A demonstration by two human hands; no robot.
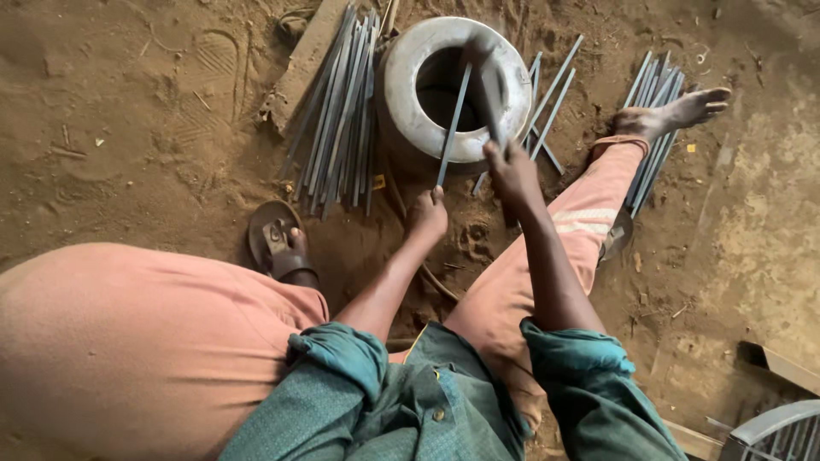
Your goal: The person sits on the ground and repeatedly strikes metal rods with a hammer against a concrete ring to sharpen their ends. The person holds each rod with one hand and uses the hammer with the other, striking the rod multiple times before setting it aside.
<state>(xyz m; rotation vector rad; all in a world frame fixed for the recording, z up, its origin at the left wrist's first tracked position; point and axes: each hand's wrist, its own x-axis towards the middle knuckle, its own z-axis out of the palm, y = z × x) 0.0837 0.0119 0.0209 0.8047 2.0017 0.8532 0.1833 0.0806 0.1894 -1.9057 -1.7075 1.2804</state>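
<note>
Head view: left grip (426, 213) clasps rod (453, 124).

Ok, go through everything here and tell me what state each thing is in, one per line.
left hand: closed on a metal strip, held over the ring.
right hand: gripping a hammer, head blurred.
metal ring: upright on sand, hollow.
strip pile: lying loose left of the ring.
sandal: worn on the foot.

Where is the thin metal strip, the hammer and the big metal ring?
thin metal strip (453, 124), head view, middle of the strip above the left hand (426, 215).
hammer (490, 94), head view, on its handle above the right hand (511, 171).
big metal ring (401, 85), head view, left rim.
</note>
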